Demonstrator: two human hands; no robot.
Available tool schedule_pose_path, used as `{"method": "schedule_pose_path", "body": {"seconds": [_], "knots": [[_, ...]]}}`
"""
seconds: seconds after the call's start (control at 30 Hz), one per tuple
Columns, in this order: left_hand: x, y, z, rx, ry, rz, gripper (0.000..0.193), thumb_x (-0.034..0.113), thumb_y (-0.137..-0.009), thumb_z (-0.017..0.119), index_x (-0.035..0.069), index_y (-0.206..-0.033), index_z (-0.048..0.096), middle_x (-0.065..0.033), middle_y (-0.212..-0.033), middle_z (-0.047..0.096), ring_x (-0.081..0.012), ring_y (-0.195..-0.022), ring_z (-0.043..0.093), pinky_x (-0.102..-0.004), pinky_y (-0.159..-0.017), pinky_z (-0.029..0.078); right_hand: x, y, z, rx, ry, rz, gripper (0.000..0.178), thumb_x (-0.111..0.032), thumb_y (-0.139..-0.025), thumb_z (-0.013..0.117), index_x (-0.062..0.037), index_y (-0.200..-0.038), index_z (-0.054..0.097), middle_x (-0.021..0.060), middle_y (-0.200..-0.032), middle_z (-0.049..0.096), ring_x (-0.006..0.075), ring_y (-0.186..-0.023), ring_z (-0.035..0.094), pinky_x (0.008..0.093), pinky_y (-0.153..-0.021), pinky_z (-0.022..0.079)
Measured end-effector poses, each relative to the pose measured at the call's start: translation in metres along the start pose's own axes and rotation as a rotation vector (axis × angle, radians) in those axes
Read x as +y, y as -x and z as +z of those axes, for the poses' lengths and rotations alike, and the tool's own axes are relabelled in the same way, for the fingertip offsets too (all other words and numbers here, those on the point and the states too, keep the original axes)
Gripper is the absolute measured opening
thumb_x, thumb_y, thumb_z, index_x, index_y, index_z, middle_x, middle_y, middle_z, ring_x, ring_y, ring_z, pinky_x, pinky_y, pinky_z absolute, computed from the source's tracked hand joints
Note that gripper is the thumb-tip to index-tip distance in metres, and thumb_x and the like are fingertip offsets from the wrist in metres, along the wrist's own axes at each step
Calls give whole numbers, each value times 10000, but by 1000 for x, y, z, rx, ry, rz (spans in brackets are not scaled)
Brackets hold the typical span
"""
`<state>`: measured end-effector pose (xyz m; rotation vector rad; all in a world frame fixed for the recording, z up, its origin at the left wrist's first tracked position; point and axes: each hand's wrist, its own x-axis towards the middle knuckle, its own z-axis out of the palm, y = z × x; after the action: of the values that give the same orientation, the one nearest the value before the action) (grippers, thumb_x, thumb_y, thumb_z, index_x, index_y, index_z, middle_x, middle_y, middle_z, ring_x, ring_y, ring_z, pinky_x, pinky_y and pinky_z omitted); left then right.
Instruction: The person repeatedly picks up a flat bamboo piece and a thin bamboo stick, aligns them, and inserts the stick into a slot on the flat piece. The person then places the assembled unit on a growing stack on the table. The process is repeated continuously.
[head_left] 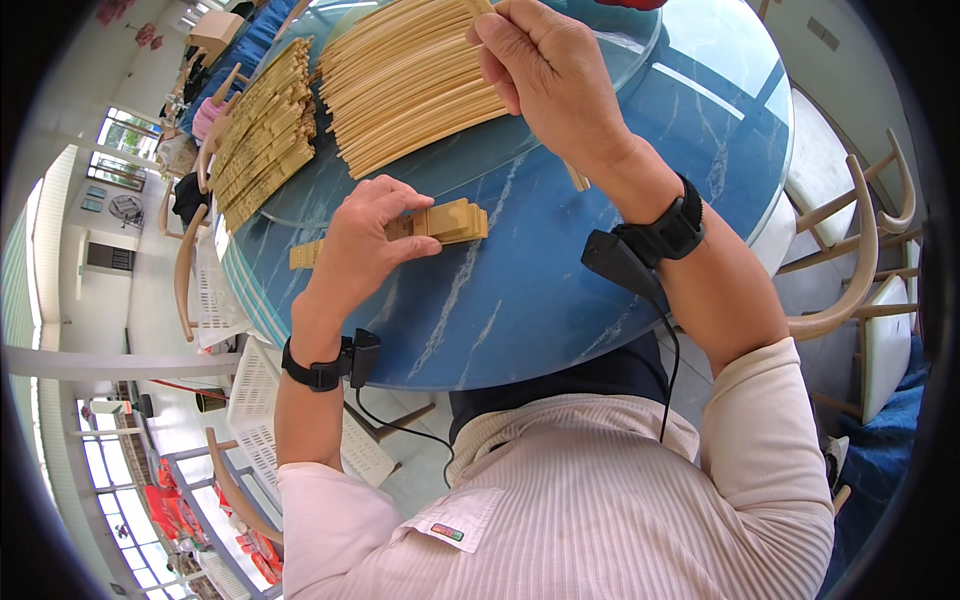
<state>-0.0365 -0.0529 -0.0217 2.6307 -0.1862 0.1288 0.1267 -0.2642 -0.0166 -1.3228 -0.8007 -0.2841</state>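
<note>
Blue tabletop (540, 290), two hands (362, 232) (555, 85), three strip piles (455, 221) (410, 90) (262, 140)

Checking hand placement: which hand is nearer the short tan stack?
Left. The left hand straddles the short tan stack; the right hand is farther out, to its right.

- Desk (560, 290): deep blue, marbled with thin, uneven white veins.
- Sticks (410, 85): pale straw yellow, their close rows making fine stripes.
- Strips (262, 135) at upper left: darker gold, mottled brown.
- Small stack (455, 222): plain golden tan.
- Shirt (560, 490): cream with narrow ribbed lines; a small patch (448, 531) shows red and green.
- Wrist straps (683, 228): solid black.
- Trousers (600, 380): very dark.
- Chair arm (866, 262) at right: light wood brown.
- Crate (250, 410): white, dotted with openings.
</note>
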Motion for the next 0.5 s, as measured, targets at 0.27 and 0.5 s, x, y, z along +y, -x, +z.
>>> {"method": "schedule_pose_path", "body": {"seconds": [0.27,0.5], "knots": [[-3,5,-7,5,315,-179,391,80,-773,915,6,-1124,758,-63,-1109,710,-217,-1077,661,-328,-954,529,-7,10,6,-277,17,307,280,-197,-1087,650,-13,-877,632,12,-716,614,77,-522,528,263,-476,402],[5,3,-3,50,-11,46,377,90,-769,921,12,-1102,763,-63,-1130,708,-217,-1056,669,-338,-928,544,-8,15,11,-404,10,448,333,-177,-986,726,19,-751,596,51,-641,586,115,-531,552,307,-491,451]]}}
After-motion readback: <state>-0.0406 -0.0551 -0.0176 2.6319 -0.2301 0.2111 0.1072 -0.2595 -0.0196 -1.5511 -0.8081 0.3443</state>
